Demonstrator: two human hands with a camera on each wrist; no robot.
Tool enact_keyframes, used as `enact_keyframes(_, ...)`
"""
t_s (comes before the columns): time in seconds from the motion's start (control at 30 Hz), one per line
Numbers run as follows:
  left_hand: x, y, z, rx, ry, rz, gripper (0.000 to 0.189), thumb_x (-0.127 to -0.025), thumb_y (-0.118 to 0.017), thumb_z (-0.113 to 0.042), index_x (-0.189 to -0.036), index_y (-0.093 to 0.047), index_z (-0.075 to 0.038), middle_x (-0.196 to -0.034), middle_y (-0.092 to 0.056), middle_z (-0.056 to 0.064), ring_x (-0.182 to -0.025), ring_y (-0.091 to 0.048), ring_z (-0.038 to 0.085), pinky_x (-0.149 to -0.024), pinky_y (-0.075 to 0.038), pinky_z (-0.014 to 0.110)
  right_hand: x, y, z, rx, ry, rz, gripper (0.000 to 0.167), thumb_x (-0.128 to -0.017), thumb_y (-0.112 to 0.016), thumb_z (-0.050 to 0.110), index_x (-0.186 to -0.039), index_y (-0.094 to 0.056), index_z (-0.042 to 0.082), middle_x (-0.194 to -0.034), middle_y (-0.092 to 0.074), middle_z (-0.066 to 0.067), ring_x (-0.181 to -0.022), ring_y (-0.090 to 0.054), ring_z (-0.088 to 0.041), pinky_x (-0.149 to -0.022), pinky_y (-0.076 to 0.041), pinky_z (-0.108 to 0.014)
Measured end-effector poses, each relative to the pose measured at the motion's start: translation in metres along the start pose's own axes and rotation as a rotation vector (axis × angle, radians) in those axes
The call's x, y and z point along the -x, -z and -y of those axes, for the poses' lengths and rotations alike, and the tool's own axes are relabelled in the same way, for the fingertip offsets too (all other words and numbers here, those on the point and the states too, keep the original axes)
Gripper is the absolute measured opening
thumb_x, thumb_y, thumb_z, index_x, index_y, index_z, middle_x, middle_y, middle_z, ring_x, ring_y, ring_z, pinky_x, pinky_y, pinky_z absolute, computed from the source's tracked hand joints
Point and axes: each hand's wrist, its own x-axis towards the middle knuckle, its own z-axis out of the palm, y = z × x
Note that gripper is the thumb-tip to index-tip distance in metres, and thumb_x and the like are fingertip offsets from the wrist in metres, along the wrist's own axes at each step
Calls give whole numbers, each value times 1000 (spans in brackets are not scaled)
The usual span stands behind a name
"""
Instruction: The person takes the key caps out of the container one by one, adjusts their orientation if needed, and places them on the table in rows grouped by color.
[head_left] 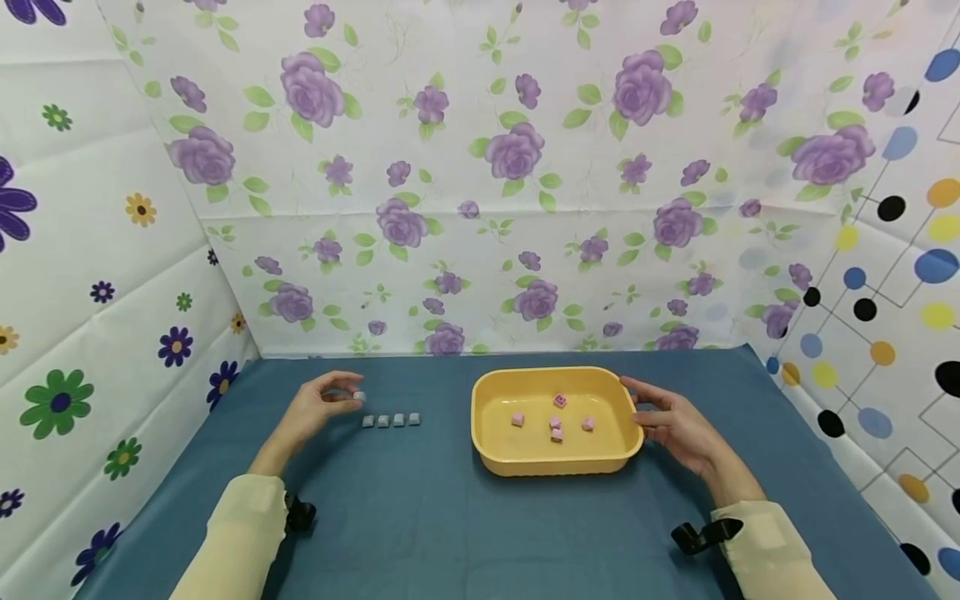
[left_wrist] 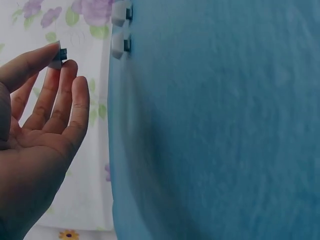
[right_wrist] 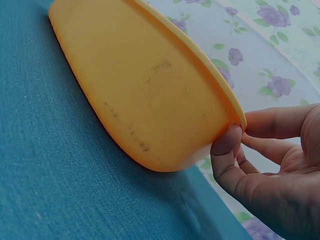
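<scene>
Left hand (head_left: 313, 408) pinching pale, dark-stubbed block (head_left: 359, 397), right hand (head_left: 681, 427) gripping scuffed yellow tray (right_wrist: 140, 95)

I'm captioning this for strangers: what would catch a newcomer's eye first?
Probably the yellow tray, right of centre on the blue cloth, holding small pink pieces, its right end gripped by the right hand. Left of it, the left hand pinches a pale piece near a row of four more.

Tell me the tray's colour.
The tray is yellow; it shows best in the head view.
</scene>
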Motion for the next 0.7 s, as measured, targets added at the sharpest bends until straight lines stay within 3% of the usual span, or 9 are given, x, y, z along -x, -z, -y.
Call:
enact_keyframes(0.2, 3, 5, 10, -66, 49, 11, 50, -99, -74, -15, -143, -57, 2, -126, -64, 22, -107, -64, 25, -92, -55, 47, -1, 0, -1, -6, -7, -3, 73, -103, -63, 5, -166, -27, 8, -125, -45, -15, -93, -56, -18, -77, -53, -31)
enact_keyframes(0.4, 5, 9, 14, -70, 94, 37, 48, -98, -75, -11, -140, -59, 4, -122, -66, 21, -103, -65, 25, -89, -56, 44, -1, 0, 0, -8, -10, 1, 72, -103, -62, 4, -166, -26, 9, -126, -43, -16, -94, -57, -18, -77, -54, -31)
enact_keyframes(0.7, 4, 8, 21, -111, 116, 86, 42, -94, -77, -5, -133, -64, 5, -116, -69, 19, -98, -64, 25, -84, -54, 37, -1, 0, 0, -10, -11, -10, 72, -102, -63, 3, -165, -27, 8, -125, -43, -15, -94, -57, -18, -76, -54, -30)
